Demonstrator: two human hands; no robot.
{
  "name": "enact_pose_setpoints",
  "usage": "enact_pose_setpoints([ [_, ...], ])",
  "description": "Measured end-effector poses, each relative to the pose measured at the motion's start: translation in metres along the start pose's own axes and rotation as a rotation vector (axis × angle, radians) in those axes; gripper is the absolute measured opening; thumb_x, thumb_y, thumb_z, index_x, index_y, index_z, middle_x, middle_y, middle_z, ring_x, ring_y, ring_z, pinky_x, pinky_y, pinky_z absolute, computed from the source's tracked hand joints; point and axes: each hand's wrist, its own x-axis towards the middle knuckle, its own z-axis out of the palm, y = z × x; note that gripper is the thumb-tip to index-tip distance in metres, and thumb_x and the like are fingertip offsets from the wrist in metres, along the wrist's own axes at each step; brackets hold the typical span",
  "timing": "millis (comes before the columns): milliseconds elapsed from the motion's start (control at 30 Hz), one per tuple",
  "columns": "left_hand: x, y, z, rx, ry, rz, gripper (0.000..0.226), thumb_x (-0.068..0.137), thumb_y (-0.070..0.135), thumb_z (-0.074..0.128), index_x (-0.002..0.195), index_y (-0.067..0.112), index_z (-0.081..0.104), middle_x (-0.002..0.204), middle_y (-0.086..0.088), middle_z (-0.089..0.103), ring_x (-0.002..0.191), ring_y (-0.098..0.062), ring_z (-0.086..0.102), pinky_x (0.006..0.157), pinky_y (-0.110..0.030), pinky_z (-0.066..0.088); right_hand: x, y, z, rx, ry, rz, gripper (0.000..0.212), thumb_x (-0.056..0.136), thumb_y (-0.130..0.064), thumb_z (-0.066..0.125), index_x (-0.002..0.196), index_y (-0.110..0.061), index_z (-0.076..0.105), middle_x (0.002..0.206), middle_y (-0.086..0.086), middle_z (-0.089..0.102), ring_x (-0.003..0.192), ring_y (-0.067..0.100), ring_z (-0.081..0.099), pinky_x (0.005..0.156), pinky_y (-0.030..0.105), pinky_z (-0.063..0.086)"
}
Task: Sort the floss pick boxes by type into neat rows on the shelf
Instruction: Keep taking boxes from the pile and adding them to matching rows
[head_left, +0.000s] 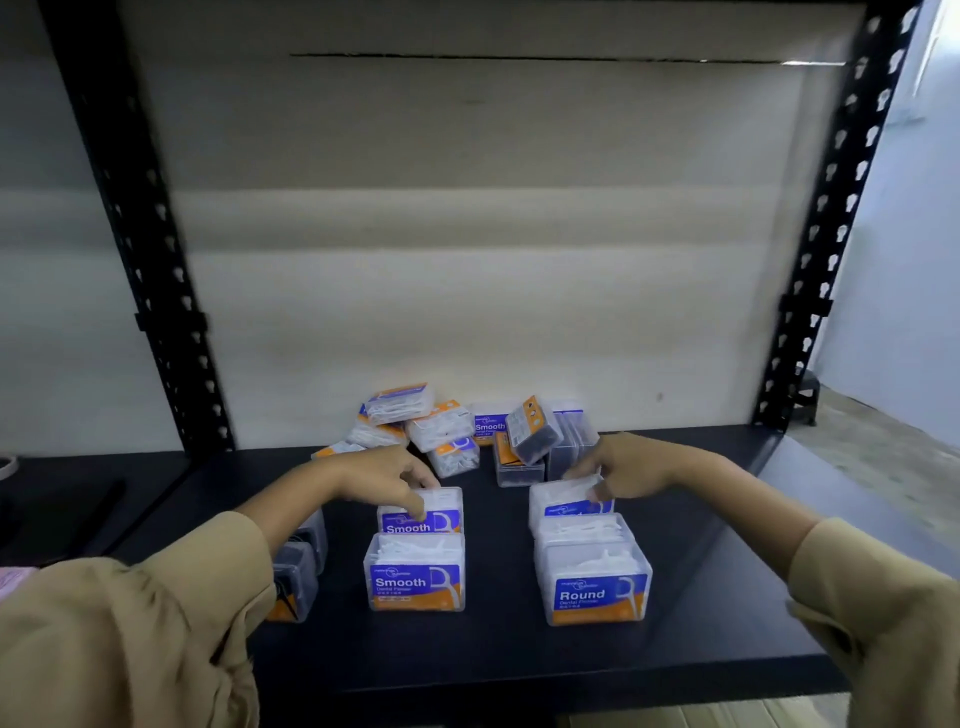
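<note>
On the black shelf (498, 654) stand rows of clear floss pick boxes. A front Smooth box (414, 579) has a second Smooth box (423, 512) behind it, which my left hand (384, 478) grips from above. At the right a Round box (597, 587) stands in front, a further box behind it. Behind those is a rear box (563, 499), gripped by my right hand (623, 470) at its top right corner. Boxes with black picks (293, 577) stand at the left, partly hidden by my left sleeve.
A loose pile of mixed boxes (467, 431) lies at the back middle of the shelf. Black perforated uprights stand at the left (150, 270) and at the right (831, 234). A pale wall closes the back.
</note>
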Motion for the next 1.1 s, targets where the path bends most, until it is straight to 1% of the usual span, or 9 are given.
enact_pose_setpoints([
  [100, 0.001, 0.002, 0.000, -0.081, -0.005, -0.017, 0.021, 0.092, 0.028, 0.056, 0.105, 0.017, 0.068, 0.098, 0.008, 0.068, 0.091, -0.005, 0.063, 0.088, -0.024, 0.049, 0.000, -0.002, -0.001, 0.078, 0.042, 0.046, 0.025, 0.092, -0.022, 0.051, 0.109, -0.016, 0.068, 0.108, -0.006, 0.067, 0.101, 0.011, 0.059, 0.097, 0.030, 0.045],
  [167, 0.003, 0.002, 0.003, -0.083, 0.009, -0.025, 0.021, 0.095, 0.027, 0.051, 0.097, 0.014, 0.067, 0.090, 0.007, 0.065, 0.084, -0.003, 0.059, 0.082, -0.021, 0.046, 0.003, -0.007, 0.002, 0.051, 0.059, 0.064, 0.026, 0.094, -0.025, 0.047, 0.107, -0.017, 0.068, 0.109, -0.003, 0.067, 0.103, 0.015, 0.059, 0.098, 0.032, 0.045],
  [300, 0.002, 0.008, 0.009, -0.056, -0.008, -0.005, 0.021, 0.096, 0.018, 0.046, 0.104, 0.014, 0.066, 0.085, 0.017, 0.062, 0.077, 0.003, 0.058, 0.072, -0.011, 0.043, 0.010, -0.013, 0.011, 0.065, 0.025, 0.054, 0.026, 0.096, -0.024, 0.043, 0.106, -0.016, 0.065, 0.112, 0.001, 0.065, 0.104, 0.017, 0.059, 0.095, 0.030, 0.044],
  [400, 0.000, 0.009, 0.011, -0.063, -0.036, 0.009, 0.024, 0.096, 0.018, 0.047, 0.106, 0.010, 0.067, 0.084, 0.018, 0.063, 0.076, 0.005, 0.059, 0.073, -0.010, 0.044, 0.012, -0.013, 0.011, 0.102, 0.014, 0.034, 0.020, 0.095, -0.020, 0.044, 0.090, -0.018, 0.064, 0.097, -0.001, 0.062, 0.093, 0.013, 0.055, 0.087, 0.025, 0.041],
  [533, -0.003, 0.009, 0.012, -0.075, -0.063, 0.020, 0.023, 0.096, 0.020, 0.049, 0.104, 0.012, 0.069, 0.084, 0.019, 0.065, 0.073, 0.012, 0.061, 0.076, -0.010, 0.044, 0.010, -0.010, 0.013, 0.148, -0.002, 0.014, 0.024, 0.093, -0.018, 0.047, 0.096, -0.008, 0.069, 0.097, 0.002, 0.065, 0.090, 0.012, 0.055, 0.092, 0.029, 0.044],
  [700, -0.006, 0.009, 0.012, -0.084, -0.088, 0.027, 0.019, 0.095, 0.020, 0.050, 0.098, 0.021, 0.068, 0.083, 0.022, 0.065, 0.074, 0.011, 0.060, 0.081, -0.013, 0.043, 0.008, -0.008, 0.016, 0.167, -0.002, -0.009, 0.022, 0.093, -0.019, 0.047, 0.079, -0.021, 0.065, 0.090, -0.002, 0.064, 0.088, 0.011, 0.056, 0.096, 0.033, 0.046],
  [833, -0.008, 0.009, 0.012, -0.066, -0.098, 0.014, 0.022, 0.095, 0.022, 0.050, 0.105, 0.017, 0.069, 0.087, 0.021, 0.066, 0.080, 0.007, 0.061, 0.086, -0.015, 0.044, 0.003, -0.009, 0.016, 0.167, -0.012, 0.002, 0.025, 0.093, -0.020, 0.047, 0.095, -0.006, 0.068, 0.105, 0.011, 0.068, 0.091, 0.013, 0.056, 0.096, 0.033, 0.045],
  [1000, -0.010, 0.008, 0.012, -0.082, -0.113, 0.013, 0.022, 0.095, 0.023, 0.050, 0.105, 0.018, 0.069, 0.091, 0.018, 0.067, 0.087, 0.002, 0.062, 0.092, -0.020, 0.045, 0.000, -0.011, 0.017, 0.177, -0.006, 0.004, 0.026, 0.093, -0.022, 0.048, 0.100, -0.007, 0.068, 0.109, 0.008, 0.068, 0.104, 0.022, 0.062, 0.097, 0.033, 0.046],
  [1100, -0.011, 0.007, 0.012, -0.085, -0.125, 0.007, 0.022, 0.095, 0.023, 0.050, 0.107, 0.018, 0.069, 0.092, 0.017, 0.067, 0.087, 0.003, 0.062, 0.089, -0.017, 0.045, -0.003, -0.010, 0.017, 0.181, -0.008, 0.005, 0.026, 0.093, -0.023, 0.048, 0.100, -0.010, 0.069, 0.109, 0.006, 0.068, 0.106, 0.021, 0.061, 0.097, 0.032, 0.046],
])
